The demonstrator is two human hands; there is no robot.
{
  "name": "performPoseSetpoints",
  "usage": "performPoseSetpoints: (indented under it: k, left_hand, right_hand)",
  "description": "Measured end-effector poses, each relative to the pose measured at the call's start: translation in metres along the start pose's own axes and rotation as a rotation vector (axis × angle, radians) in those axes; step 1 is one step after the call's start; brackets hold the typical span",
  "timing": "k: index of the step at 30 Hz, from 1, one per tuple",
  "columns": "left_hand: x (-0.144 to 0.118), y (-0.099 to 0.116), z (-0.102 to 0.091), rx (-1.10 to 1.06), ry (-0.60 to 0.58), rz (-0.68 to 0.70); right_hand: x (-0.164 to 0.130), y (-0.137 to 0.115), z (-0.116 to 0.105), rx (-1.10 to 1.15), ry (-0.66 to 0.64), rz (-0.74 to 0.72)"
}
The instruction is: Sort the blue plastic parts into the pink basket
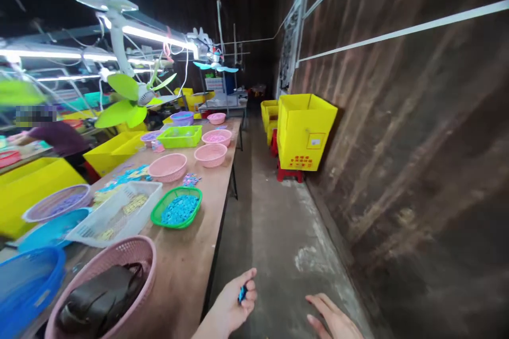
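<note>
My left hand [234, 299] is held over the aisle floor beside the table, its fingers curled around a small blue piece [242, 294] whose exact kind I cannot make out. Lower right, my right hand [332, 318] hangs with fingers apart and nothing in it. Nearest on the table to my left hand is a green basket [196, 218] full of small blue pieces [181, 209]. Closer to me, a pink basket [149, 259] holds a dark brown bag-like thing [103, 296].
A long table [186, 254] on the left carries a white tray [85, 235], a blue basket [55, 270] and several pink baskets. Yellow bins [308, 132] on red stools [290, 174] line the wall side. A green-bladed fan [127, 106] hangs overhead. A person [59, 137] works at far left.
</note>
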State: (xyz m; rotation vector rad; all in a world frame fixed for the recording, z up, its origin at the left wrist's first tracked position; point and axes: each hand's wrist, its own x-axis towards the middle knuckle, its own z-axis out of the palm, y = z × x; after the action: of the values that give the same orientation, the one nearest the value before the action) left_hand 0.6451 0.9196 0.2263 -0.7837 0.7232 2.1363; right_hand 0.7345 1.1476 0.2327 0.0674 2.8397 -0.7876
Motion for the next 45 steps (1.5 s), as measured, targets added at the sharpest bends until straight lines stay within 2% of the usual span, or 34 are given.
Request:
performPoseSetpoints:
  k: [3,7,9,12,15,18,20,23,28,32,34,38,41,45]
  left_hand:
    - [0.016,0.007,0.023,-0.018,0.041,0.059]
    - [0.046,0.023,0.017,-0.114,0.211,0.101]
    - [0.066,0.038,0.014,-0.158,0.259,0.101]
    - [0.097,0.071,0.024,-0.196,0.291,0.117]
    - [0.12,0.114,0.049,-0.189,0.332,0.171]
    - [0.131,0.157,0.071,-0.192,0.357,0.245]
    - [0.136,0.182,0.077,-0.178,0.377,0.283]
    - [0.144,0.21,0.072,-0.153,0.458,0.312]
    - [0.174,0.238,0.052,-0.232,0.626,0.326]
    - [0.21,0.259,0.05,-0.289,0.736,0.264]
    - [0.23,0.273,0.053,-0.273,0.769,0.24]
    - [0.265,0.309,0.052,-0.141,0.765,0.296]
    - [0.286,0.341,0.036,-0.041,0.83,0.364]
    - [0.308,0.381,-0.003,0.161,1.075,0.51]
  right_hand:
    - [0.048,0.012,-0.02,0.026,-0.07,-0.107]
    - [0.115,0.0,-0.021,0.079,-0.202,-0.29]
    - [0.151,-0.01,-0.021,0.082,-0.29,-0.352]
    - [0.209,-0.02,-0.024,0.039,-0.368,-0.383]
    - [0.268,-0.028,-0.033,-0.006,-0.36,-0.404]
    - [0.321,-0.039,-0.045,0.005,-0.33,-0.459]
    - [0.351,-0.048,-0.05,0.03,-0.339,-0.486]
    - [0.394,-0.058,-0.048,0.078,-0.402,-0.51]
    - [0.467,-0.061,-0.021,0.116,-0.528,-0.539]
    - [0.528,-0.062,0.001,0.098,-0.633,-0.546]
    - [0.56,-0.065,0.009,0.081,-0.696,-0.546]
    - [0.622,-0.073,0.031,0.031,-0.783,-0.542]
    - [0.662,-0.081,0.057,-0.023,-0.81,-0.554]
    - [0.699,-0.107,0.103,-0.049,-0.802,-0.602]
